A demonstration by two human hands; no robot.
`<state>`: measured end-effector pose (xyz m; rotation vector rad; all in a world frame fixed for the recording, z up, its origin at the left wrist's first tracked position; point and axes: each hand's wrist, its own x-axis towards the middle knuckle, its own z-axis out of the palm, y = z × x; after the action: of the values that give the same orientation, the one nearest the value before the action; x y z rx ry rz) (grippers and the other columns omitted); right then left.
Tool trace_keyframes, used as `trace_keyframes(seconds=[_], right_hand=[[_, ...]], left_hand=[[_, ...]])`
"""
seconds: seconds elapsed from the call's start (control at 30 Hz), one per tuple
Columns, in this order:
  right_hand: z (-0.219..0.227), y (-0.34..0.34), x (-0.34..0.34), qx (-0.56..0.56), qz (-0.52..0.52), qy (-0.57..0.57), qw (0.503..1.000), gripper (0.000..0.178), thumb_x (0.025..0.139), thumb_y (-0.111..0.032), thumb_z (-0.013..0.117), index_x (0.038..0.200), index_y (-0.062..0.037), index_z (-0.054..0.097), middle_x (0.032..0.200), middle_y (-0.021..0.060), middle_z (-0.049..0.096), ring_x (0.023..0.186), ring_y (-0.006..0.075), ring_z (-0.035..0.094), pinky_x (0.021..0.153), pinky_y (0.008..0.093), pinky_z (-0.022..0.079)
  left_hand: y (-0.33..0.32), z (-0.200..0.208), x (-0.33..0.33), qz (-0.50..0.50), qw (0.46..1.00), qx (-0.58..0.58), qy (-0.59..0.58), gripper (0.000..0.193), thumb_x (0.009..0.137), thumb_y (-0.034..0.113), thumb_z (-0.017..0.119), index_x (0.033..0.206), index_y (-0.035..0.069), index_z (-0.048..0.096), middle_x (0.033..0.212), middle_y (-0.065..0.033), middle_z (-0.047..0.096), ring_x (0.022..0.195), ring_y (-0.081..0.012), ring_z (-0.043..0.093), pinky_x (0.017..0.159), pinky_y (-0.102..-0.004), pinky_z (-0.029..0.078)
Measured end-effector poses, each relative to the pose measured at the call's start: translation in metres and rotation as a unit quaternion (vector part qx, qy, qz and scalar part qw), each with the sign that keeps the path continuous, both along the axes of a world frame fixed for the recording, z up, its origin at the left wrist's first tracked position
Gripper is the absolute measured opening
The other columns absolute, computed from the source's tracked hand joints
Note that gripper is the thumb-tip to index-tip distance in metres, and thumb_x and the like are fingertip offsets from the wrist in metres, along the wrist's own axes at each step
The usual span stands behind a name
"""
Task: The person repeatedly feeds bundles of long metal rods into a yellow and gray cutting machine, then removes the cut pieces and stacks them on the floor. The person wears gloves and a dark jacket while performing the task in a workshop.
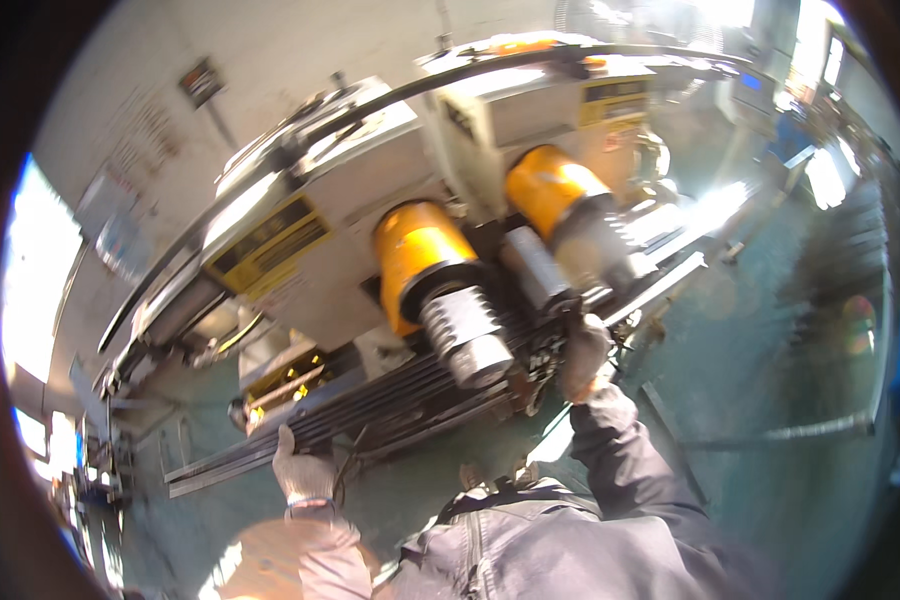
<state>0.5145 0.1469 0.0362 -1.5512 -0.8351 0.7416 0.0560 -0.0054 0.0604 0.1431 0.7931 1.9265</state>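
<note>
My left hand [303,472], in a pale work glove, is at the near edge of a bundle of long dark metal bars [380,402]. One digit points up against the bars; the other fingers are curled and partly hidden, and the hand looks closed on the bars. My right hand [584,362], also gloved, is raised beside the dark fittings below the right orange cylinder [550,185]. Its fingers look bent, but blur hides what they hold. Between my hands, a ribbed metal spindle [465,335] juts toward me from the left orange cylinder [422,245], over the bars.
Pale machine housings [360,190] stand behind the cylinders, with a dark curved rail [410,92] across them. Bright metal strips [660,288] extend to the right. A low metal frame [810,430] lies on the green floor [750,340]. A clear plastic bottle [122,248] is at far left.
</note>
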Motion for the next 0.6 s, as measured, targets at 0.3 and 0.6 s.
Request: trace_keyframes(seconds=[0.3,0.6], right_hand=[[-0.081,-0.121,0.049,0.000,0.089,-0.019,0.996,0.045,0.120,-0.043,0.057,0.115,-0.0020,0.075,0.101,0.0046,0.070,0.090,0.0141,0.062,0.080,0.0311,0.049],[-0.220,-0.256,0.041,-0.252,0.006,0.071,0.965,0.041,0.111,-0.043,0.069,0.090,-0.0092,0.073,0.070,0.0030,0.068,0.054,0.0131,0.059,0.048,0.0306,0.039]], left_hand=[[-0.025,0.005,-0.078,0.117,0.991,-0.053,-0.032,0.030,0.118,0.018,0.055,0.136,-0.001,0.070,0.130,-0.0182,0.077,0.119,-0.0383,0.077,0.116,-0.0561,0.058],[-0.071,-0.010,-0.230,0.169,0.984,-0.027,-0.052,0.033,0.118,0.017,0.054,0.135,-0.009,0.065,0.128,-0.0220,0.072,0.121,-0.0403,0.072,0.114,-0.0571,0.059]])
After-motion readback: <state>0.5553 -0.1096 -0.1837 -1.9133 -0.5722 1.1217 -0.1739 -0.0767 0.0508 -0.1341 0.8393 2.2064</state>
